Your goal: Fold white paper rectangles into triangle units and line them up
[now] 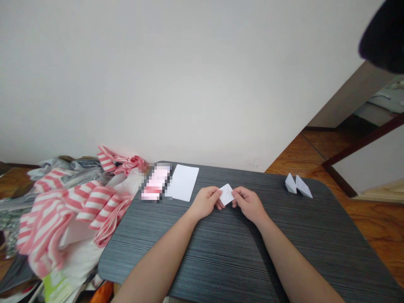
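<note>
A small folded square of white paper (226,195) is held above the dark table, turned so one corner points away from me. My left hand (207,202) pinches its left corner between thumb and fingers. On the opposite corner, my right hand (248,203) has a similar pinch. Both thumbs lie on top, and some of the fingers are hidden behind the paper and the hands. To the left of my hands lies a stack of white paper sheets (184,183). Two folded white paper shapes (298,185) stand at the right, apart from my right hand.
The dark wood-grain table (227,256) has rounded corners and meets a white wall (189,84). A pixelated phone-like object (157,183) lies beside the sheets. Red-and-white striped cloth (59,214) is heaped among clothes at the left. Wooden floor (372,223) shows at the right.
</note>
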Demonstrator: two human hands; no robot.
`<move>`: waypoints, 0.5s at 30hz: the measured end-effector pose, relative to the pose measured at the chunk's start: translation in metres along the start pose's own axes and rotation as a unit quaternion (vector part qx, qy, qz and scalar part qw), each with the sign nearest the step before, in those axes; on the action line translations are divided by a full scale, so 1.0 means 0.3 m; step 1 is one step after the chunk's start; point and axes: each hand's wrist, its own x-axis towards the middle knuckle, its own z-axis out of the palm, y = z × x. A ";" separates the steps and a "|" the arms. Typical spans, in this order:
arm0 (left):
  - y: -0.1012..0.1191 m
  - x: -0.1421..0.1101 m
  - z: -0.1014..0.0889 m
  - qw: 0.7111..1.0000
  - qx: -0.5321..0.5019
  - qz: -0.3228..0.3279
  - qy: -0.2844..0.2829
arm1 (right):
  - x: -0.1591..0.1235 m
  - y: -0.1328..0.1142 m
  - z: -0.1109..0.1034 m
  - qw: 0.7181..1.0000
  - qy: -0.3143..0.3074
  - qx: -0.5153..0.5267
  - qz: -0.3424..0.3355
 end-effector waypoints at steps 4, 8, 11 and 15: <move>-0.004 0.002 -0.002 0.999 -0.034 -0.010 -0.001 | -0.001 0.002 0.000 1.000 -0.009 0.001 0.003; -0.005 0.002 -0.004 0.999 -0.052 -0.013 -0.010 | -0.004 -0.005 -0.002 1.000 -0.024 0.002 0.008; -0.001 0.000 -0.005 0.999 -0.049 -0.013 -0.017 | -0.004 -0.009 0.000 1.000 -0.023 0.010 0.015; 0.011 -0.004 -0.004 0.999 -0.033 -0.009 -0.018 | -0.006 -0.008 0.001 0.999 -0.020 0.018 0.020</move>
